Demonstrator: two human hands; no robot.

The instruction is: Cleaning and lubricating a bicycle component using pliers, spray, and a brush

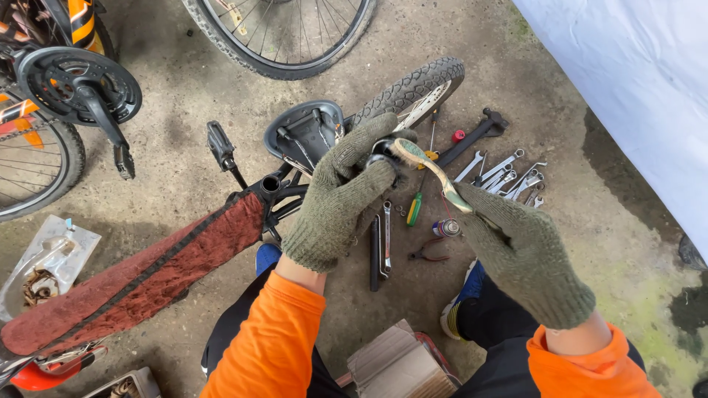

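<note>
Far left of the upturned black bicycle saddle [304,133], a clear plastic bag [46,259] lies on the bare concrete floor [184,66], and a bicycle frame wrapped in dark red cloth [140,284] slants up toward that saddle. Just right of the saddle, the left hand [341,193] in an olive knitted glove is closed around a small black round part [383,151], steadying it. The right hand [522,254] grips a worn green-and-cream toothbrush [431,173], head pressed to the part, seemingly scrubbing. Right of the saddle, silver open-end spanners [505,177] lie fanned within reach.
</note>
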